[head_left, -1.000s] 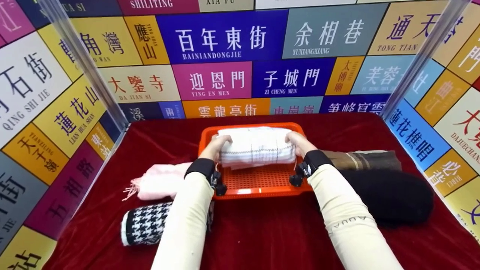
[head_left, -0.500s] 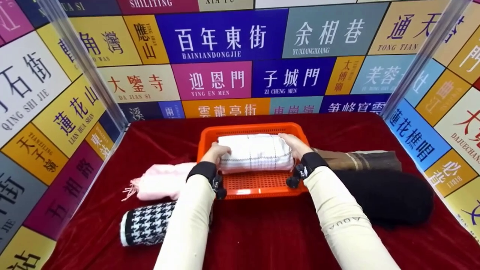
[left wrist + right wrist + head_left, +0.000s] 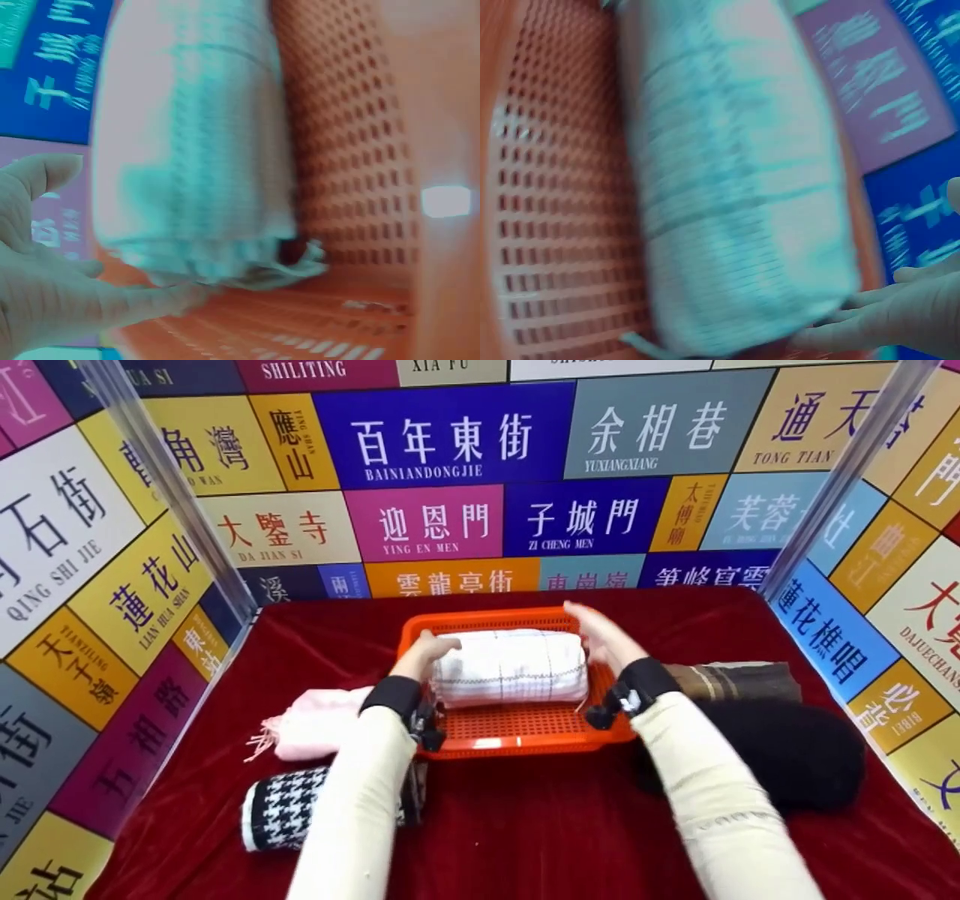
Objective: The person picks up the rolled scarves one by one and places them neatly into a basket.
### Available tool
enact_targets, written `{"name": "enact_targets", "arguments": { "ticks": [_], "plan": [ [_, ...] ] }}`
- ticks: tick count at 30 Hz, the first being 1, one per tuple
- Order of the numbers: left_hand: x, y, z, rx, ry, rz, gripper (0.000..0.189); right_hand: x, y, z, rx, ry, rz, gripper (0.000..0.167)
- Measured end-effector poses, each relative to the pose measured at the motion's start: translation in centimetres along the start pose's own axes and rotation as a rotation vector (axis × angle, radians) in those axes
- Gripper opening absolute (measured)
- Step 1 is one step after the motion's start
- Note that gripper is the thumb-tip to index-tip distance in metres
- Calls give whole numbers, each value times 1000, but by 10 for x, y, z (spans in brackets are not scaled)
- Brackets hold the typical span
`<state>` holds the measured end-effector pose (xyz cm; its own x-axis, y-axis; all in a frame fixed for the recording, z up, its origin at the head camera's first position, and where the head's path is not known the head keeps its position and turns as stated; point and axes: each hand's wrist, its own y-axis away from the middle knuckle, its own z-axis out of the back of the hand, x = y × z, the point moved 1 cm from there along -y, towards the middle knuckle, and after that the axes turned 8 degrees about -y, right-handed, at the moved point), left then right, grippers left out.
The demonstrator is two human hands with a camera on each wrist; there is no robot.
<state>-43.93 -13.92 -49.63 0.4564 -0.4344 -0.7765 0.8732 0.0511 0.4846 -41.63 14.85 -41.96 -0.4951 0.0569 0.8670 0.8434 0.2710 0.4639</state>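
A rolled white scarf [image 3: 510,666] with thin dark check lines lies lengthwise in the orange plastic basket [image 3: 517,745]. At the roll's left end is my left hand [image 3: 426,654]. In the left wrist view its thumb stands away from the cloth, and a straight finger [image 3: 161,301] reaches along the scarf's fringed end. My right hand [image 3: 602,639] is at the other end, fingers extended toward the basket's back right corner. The right wrist view shows those fingers [image 3: 840,330] straight beside the scarf's end.
To the left lie a pink fringed scarf [image 3: 319,724] and a black-and-white houndstooth roll [image 3: 281,810], partly behind my left sleeve. A brown striped folded cloth [image 3: 742,681] and a black fluffy roll [image 3: 799,754] are on the right. Dark red velvet [image 3: 517,832] covers the table; sign-printed walls surround it.
The white scarf has come down and toward me into the basket. My right hand has come off its end, moving right and back; my left has loosened and shifted slightly left.
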Motion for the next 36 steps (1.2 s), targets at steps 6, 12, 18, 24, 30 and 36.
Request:
{"name": "enact_targets", "arguments": {
  "ticks": [6,12,18,24,30,36],
  "plan": [
    [-55,155,23,-199,106,-421,78,18,76,-12,171,-147,380,64],
    [-11,199,32,-529,114,-915,61,-25,143,-12,187,-137,902,48],
    [57,231,46,-554,-30,-934,56,-104,149,1,326,141,921,37],
    [114,234,67,-383,-515,-783,47,-153,149,15,364,712,744,30],
    [158,221,75,-163,-995,-580,94,-166,137,32,403,829,736,27],
    [175,193,69,-254,-1131,-540,95,-166,136,38,426,829,711,29]
  ]
}}
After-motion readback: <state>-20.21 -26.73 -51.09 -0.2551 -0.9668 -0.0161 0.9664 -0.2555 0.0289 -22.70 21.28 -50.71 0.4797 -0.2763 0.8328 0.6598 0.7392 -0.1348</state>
